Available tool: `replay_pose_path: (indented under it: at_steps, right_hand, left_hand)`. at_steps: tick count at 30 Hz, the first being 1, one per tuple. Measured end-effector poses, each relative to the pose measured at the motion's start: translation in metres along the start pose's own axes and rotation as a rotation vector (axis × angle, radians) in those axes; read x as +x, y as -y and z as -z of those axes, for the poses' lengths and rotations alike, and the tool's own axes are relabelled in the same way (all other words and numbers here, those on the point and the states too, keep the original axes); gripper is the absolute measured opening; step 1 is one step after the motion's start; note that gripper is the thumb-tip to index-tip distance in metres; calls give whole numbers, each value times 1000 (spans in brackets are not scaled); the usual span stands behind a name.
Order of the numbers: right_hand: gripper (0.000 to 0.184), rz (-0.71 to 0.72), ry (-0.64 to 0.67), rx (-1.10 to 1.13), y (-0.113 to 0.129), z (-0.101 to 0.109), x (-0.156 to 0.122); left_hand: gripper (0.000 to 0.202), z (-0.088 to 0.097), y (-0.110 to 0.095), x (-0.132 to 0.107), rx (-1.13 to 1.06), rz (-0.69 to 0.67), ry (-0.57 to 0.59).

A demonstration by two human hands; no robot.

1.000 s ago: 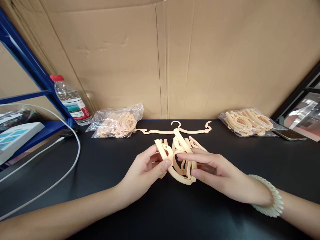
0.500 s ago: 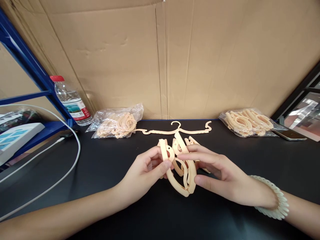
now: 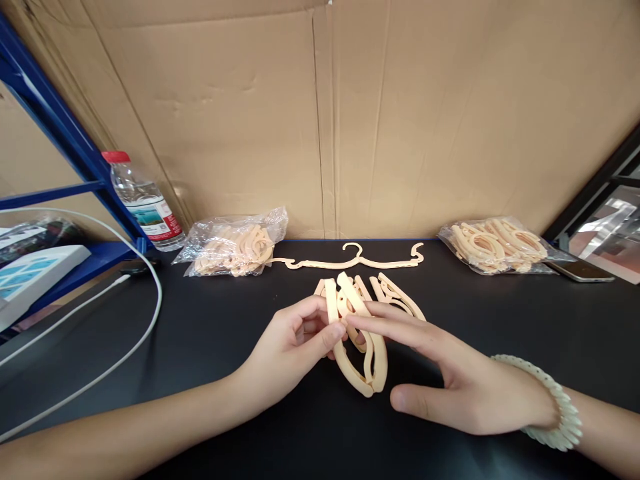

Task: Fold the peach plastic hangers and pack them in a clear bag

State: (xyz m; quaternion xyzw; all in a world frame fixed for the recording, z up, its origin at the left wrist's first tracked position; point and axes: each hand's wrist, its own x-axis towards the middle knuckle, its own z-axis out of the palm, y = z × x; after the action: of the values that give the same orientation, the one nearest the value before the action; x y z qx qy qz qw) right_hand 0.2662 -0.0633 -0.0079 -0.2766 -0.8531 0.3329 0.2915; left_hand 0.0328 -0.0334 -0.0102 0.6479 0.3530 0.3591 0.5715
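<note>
A beige folding hanger (image 3: pixel 379 363), its two arms folded close together, is gripped on its left side by my left hand (image 3: pixel 305 337). The thumb lies on the front and the other fingers are partly hidden behind. My right hand (image 3: pixel 450 373) has its fingers stretched against the hanger's right arm, with the thumb apart from it. Behind them on the table lie more folded beige hangers (image 3: pixel 400 293), partly covered by my hands. Farther back an unfolded beige hanger (image 3: pixel 385 264) lies spread out with its hook upward.
Clear plastic bags of folded hangers lie at the back left (image 3: pixel 230 250) and back right (image 3: pixel 495 245). A phone (image 3: pixel 583 270) rests by the right bag. A water bottle (image 3: pixel 150 210) stands at left, near a white cable (image 3: pixel 159 293). Cardboard (image 3: pixel 425 120) walls the black table's back.
The hanger's two arms have come closer together. My right thumb has moved off the hanger, and the right hand has opened wider.
</note>
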Motion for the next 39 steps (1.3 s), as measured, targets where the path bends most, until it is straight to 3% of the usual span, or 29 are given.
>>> replay_pose_path:
  at_steps: [8,20,25,30,35,39]
  right_hand:
    - [85,36,73,-84,5,-1,1]
    - [74,20,160,-112,1,1,-3]
    - [73,41,52,-82,-3,4,-1]
    - [59,-3,-79,-95,-16,7,0]
    - [48,-19,-212,-40,-29,12,2]
    - [44,-21,-247,-10,-35,15,3]
  left_hand:
    - [19,-1,0,1,39,-11,-4]
    - [16,1,-1,0,-4,20,9]
    - [22,4,-2,0,-4,36,-63]
    - [25,23,-5,8,50,19,-167]
    - [24,47,-4,24,201,93,-262]
    - [25,56,6,32,427,128,-256]
